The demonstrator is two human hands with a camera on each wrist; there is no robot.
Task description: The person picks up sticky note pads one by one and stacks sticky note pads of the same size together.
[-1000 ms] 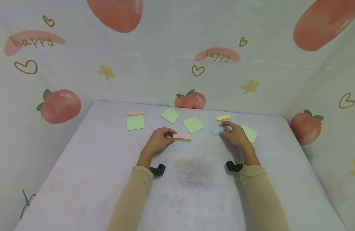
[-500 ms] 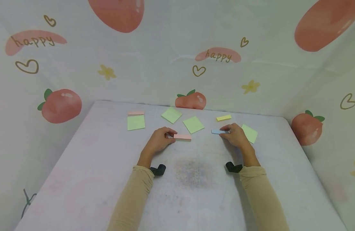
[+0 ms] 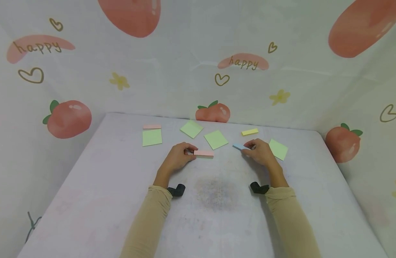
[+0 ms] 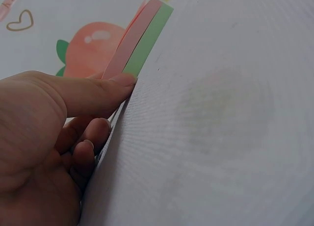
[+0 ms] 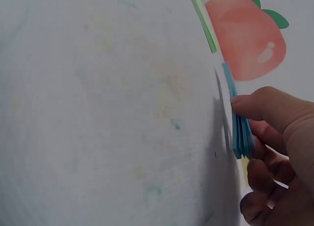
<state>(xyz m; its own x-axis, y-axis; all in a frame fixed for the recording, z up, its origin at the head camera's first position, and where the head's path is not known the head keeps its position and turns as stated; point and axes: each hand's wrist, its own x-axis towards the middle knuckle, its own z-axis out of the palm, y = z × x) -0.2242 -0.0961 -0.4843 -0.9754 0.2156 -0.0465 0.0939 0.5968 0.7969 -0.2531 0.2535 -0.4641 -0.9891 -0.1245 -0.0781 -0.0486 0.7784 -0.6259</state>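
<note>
My left hand (image 3: 176, 157) pinches the left end of a narrow pink sticky-note pad (image 3: 204, 153) at the middle of the table. In the left wrist view a light green pad (image 4: 149, 42) of like size lies against the pink one, and my thumb presses at their near end. On the other side, my right hand (image 3: 261, 152) holds a narrow blue sticky-note pad (image 3: 238, 146) between thumb and fingers. The right wrist view shows the blue pad's leaves (image 5: 238, 138) fanned apart at one end, with its shadow on the table beside it.
Several square green sticky-note pads (image 3: 216, 139) lie along the back of the white table (image 3: 120, 200). A pink strip pad (image 3: 152, 126) is at the back left, a yellow one (image 3: 249, 132) behind my right hand. A patterned cloth wall (image 3: 172, 71) rises behind.
My right hand has shifted slightly toward me and turned the blue pad, whose left end now points farther back. My left hand stays put with the pink and green pads.
</note>
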